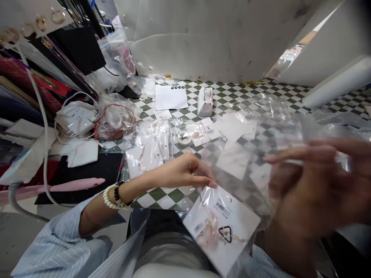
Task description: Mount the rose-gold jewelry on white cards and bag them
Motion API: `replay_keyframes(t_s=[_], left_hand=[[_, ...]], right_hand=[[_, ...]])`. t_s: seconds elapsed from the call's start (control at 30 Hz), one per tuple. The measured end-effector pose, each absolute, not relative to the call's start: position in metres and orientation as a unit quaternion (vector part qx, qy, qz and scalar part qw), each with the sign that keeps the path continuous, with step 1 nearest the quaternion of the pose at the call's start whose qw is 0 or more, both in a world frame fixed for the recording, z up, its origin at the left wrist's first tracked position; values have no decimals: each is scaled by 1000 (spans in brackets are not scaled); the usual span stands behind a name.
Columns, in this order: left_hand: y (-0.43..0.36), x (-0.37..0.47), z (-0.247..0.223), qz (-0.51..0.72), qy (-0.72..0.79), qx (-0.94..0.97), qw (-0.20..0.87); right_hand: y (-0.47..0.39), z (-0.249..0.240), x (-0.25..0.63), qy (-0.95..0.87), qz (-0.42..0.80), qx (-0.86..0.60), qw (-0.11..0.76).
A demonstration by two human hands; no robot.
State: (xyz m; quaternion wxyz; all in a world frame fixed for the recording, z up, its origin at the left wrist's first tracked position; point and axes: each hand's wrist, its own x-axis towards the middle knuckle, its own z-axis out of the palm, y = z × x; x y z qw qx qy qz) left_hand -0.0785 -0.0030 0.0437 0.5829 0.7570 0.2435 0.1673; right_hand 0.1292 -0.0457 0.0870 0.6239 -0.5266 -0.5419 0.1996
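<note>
My left hand (185,172), with beads on its wrist, pinches the top of a clear plastic bag holding a white jewelry card (237,214). The card hangs tilted in front of my lap. It bears a barcode and a black triangular recycling mark, and a pinkish-gold piece of jewelry shows on it. My right hand (313,185) is raised at the right and smeared by motion. Hazy clear plastic lies around its fingers; whether they hold any of it cannot be made out. Several bagged white cards (234,158) lie on the table beyond my hands.
On the checkered tablecloth (165,199) stand a white tape dispenser (205,101) and a paper sheet with black round stickers (171,96). Bagged cards (145,158) lie left of centre. Cables, a pink-handled tool (77,184) and a bagged bundle (114,121) crowd the left. A white roll (339,81) leans at right.
</note>
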Motion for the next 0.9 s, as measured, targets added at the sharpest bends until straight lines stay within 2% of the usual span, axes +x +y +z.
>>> replay_keyframes(t_s=[0.07, 0.17, 0.27, 0.47, 0.6, 0.67, 0.73, 0.8, 0.9], left_hand=[[2, -76, 24, 191, 263, 754, 571], [24, -75, -1, 283, 320, 743, 516], [53, -71, -8, 319, 393, 706, 496], [106, -60, 19, 330, 439, 662, 511], [129, -56, 21, 335, 469, 644, 503], [130, -54, 17, 394, 485, 645, 440], [119, -52, 11, 445, 456, 697, 329], [99, -50, 5, 423, 362, 798, 231], [68, -53, 4, 357, 264, 878, 179]], right_hand=[[-23, 69, 132, -514, 238, -516, 643], [12, 32, 149, -518, 349, -531, 573], [33, 5, 167, -521, 392, -556, 515], [47, 3, 180, -524, 447, -559, 461], [54, 7, 181, -528, 488, -537, 441], [59, 5, 182, -528, 498, -529, 440], [61, 3, 182, -529, 502, -523, 441], [60, 5, 180, -534, 494, -515, 454], [45, 23, 170, -570, 427, -487, 506]])
